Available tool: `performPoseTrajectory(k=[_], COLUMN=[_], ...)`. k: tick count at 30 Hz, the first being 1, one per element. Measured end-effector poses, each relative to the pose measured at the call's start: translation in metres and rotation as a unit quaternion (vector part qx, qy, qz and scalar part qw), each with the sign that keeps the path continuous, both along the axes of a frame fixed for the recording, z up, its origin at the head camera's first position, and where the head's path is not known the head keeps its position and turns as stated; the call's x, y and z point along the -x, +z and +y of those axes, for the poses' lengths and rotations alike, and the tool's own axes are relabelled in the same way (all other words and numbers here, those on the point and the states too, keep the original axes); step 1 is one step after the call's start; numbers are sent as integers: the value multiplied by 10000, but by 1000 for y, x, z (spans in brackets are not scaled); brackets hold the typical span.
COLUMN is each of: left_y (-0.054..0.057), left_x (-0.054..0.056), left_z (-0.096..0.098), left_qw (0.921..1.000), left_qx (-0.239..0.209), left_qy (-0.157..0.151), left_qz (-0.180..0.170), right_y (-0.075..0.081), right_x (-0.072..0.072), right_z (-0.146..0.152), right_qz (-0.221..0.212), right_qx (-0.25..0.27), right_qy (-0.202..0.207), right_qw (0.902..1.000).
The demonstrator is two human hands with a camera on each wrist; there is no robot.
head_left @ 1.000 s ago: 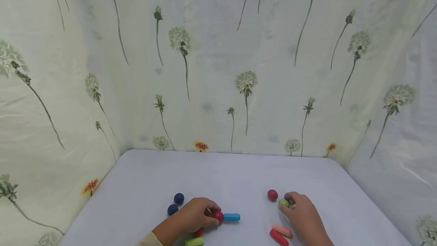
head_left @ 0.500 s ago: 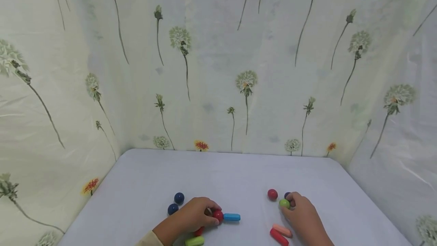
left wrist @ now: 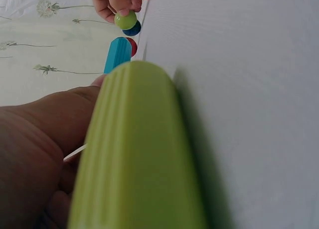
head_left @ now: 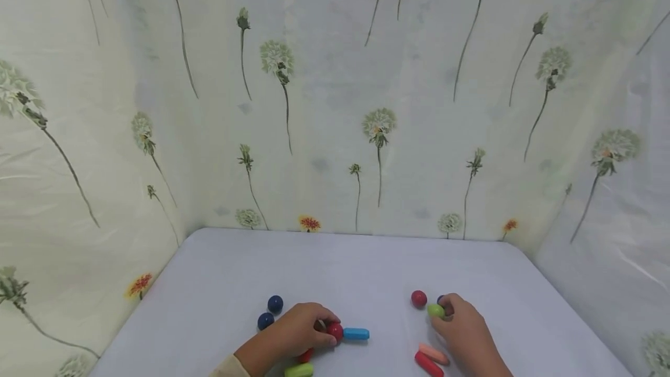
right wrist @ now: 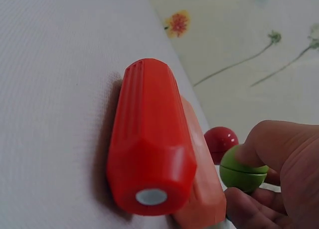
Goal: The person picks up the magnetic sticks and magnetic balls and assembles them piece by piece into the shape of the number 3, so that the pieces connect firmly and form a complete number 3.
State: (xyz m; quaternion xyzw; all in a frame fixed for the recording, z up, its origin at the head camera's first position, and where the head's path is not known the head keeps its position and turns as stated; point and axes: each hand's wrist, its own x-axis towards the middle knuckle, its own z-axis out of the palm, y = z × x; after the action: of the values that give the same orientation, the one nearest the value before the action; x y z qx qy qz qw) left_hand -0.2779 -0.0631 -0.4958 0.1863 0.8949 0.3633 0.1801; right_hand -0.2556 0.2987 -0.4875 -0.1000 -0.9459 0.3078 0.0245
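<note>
My left hand (head_left: 298, 330) pinches a glossy red ball (head_left: 335, 331) between thumb and fingers. A light blue rod (head_left: 356, 334) extends rightward from that ball, its end right at the ball's surface. On the right, my right hand (head_left: 466, 330) pinches a lime green ball (right wrist: 243, 169) with thumb and fingertips. A dark blue ball (left wrist: 131, 29) sits against the green one, mostly covered by the fingers in the head view. Just left of this pair lies another red ball (head_left: 419, 299).
Two dark blue balls (head_left: 274, 304) lie beyond my left forearm. Below that hand are a green rod (left wrist: 149, 154) and a partly hidden red piece (head_left: 305, 356). Near my right hand, a red rod (right wrist: 152, 139) lies beside a salmon rod (head_left: 434, 354). Patterned curtains (head_left: 324, 103) surround the white table (head_left: 235, 260).
The green ball has turned slightly in my right hand, and the fingers now cover more of the dark blue ball. My left hand stays in place on the red ball.
</note>
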Motion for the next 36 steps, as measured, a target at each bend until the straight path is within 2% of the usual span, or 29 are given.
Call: performPoseTrajectory(k=[7,12,15,19,22,29,33,36], left_y=[1,2,2,2,1,-1,0,0], left_x=[1,2,2,2,2,2,2,1], left_z=[-1,0,0,0,0,1,0,0], left_qw=[10000,9999,9998,9999,9999,10000,10000,10000], left_qx=[-37,-96,-131,-108,-56,-48,-41,-16], left_qy=[-13,32,67,51,33,33,70,86], left_qz=[-46,-105,-111,-113,-85,-72,-49,-19], right_y=[3,8,10,8,6,5,2,0], right_x=[-2,-8,-8,-10,-13,-20,-21,-18], right_z=[-10,-21,-31,-44,-52,-65,-70,-73], right_qz=[71,311,137,-67,-17,-1,106,23], right_qx=[356,598,957,1186,1108,1305,1274,1237], right_qy=[31,257,288,401,608,986,1427,1751], right_qw=[9993,9974,9949,9921,9920,9865,9815,9767])
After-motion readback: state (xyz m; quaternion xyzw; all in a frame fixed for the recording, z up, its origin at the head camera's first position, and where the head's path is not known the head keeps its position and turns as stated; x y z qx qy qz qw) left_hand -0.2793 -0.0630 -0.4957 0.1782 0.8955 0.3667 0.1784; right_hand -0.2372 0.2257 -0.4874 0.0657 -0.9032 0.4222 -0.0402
